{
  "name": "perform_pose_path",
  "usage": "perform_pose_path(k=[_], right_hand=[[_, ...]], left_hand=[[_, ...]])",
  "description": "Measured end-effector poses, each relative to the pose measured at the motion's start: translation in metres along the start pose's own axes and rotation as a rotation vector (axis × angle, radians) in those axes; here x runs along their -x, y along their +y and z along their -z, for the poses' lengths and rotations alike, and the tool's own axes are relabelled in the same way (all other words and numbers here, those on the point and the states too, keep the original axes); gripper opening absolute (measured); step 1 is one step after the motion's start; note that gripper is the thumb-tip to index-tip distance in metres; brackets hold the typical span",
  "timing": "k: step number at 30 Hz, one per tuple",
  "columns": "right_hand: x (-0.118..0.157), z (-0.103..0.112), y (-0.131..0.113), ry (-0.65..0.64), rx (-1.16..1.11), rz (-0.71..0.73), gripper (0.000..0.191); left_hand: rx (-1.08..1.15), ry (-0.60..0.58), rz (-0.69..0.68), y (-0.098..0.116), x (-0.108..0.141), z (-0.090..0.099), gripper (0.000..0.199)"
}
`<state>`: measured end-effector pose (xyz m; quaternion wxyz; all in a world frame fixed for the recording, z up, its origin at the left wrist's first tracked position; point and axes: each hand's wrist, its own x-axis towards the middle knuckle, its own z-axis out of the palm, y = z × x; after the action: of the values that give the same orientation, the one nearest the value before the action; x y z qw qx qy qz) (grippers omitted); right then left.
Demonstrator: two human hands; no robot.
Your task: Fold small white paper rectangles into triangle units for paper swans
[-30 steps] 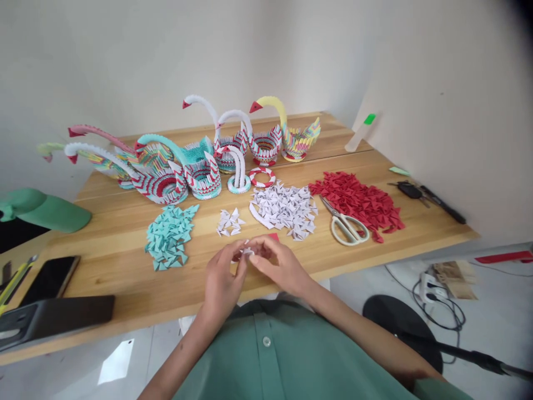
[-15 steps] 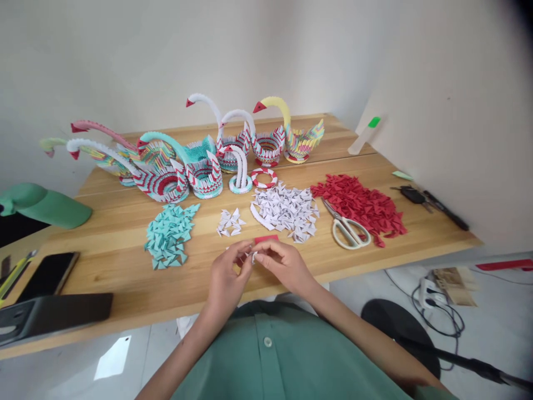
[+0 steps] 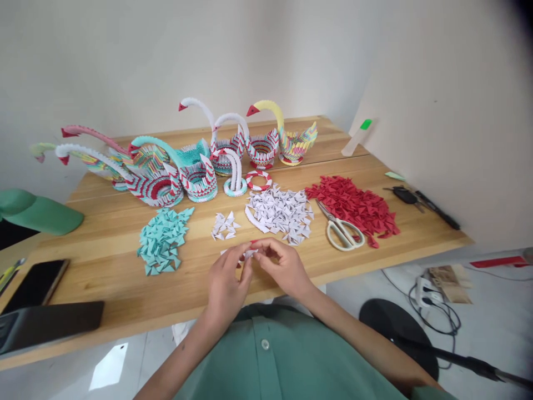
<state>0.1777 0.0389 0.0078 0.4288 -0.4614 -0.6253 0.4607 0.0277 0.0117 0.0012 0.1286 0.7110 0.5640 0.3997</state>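
Note:
Near the table's front edge, my left hand (image 3: 228, 282) and my right hand (image 3: 283, 268) meet, fingertips pinched on a small white folded paper piece (image 3: 250, 254). Part of something red shows behind my fingertips. Ahead lies a pile of white folded paper pieces (image 3: 285, 211), with a curved white strip (image 3: 256, 220) at its left edge. A small group of white pieces (image 3: 225, 225) sits left of that pile. Farther left is a pile of turquoise pieces (image 3: 163, 240); at the right, a pile of red pieces (image 3: 356, 204).
White-handled scissors (image 3: 343, 233) lie beside the red pile. Several folded paper swans (image 3: 155, 189) and a red-and-white ring (image 3: 259, 180) stand behind. A green bottle (image 3: 39, 212) and a phone (image 3: 35, 284) are at the left, keys (image 3: 405, 194) at the right.
The view has shifted slightly, moving the table's objects a little left. The white piece between my fingertips has turned and looks flatter; my hands stay together.

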Motion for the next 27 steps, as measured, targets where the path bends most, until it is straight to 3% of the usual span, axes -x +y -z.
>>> perform_pose_path(k=[6,11,16,27], right_hand=[[0.002,0.006,0.003,-0.001,0.000,0.005,0.014],[-0.002,0.018,0.004,0.015,0.259,0.324,0.016],[-0.011,0.030,0.005,-0.153,0.451,0.596,0.020],[-0.024,0.047,-0.001,-0.430,0.664,0.715,0.024]], left_hand=[[0.047,0.037,0.031,0.000,-0.006,-0.001,0.022],[0.072,0.043,0.055,0.001,-0.007,0.002,0.021],[0.052,-0.010,0.059,0.001,-0.006,0.005,0.023],[0.057,-0.082,0.055,0.003,-0.004,0.003,0.024]])
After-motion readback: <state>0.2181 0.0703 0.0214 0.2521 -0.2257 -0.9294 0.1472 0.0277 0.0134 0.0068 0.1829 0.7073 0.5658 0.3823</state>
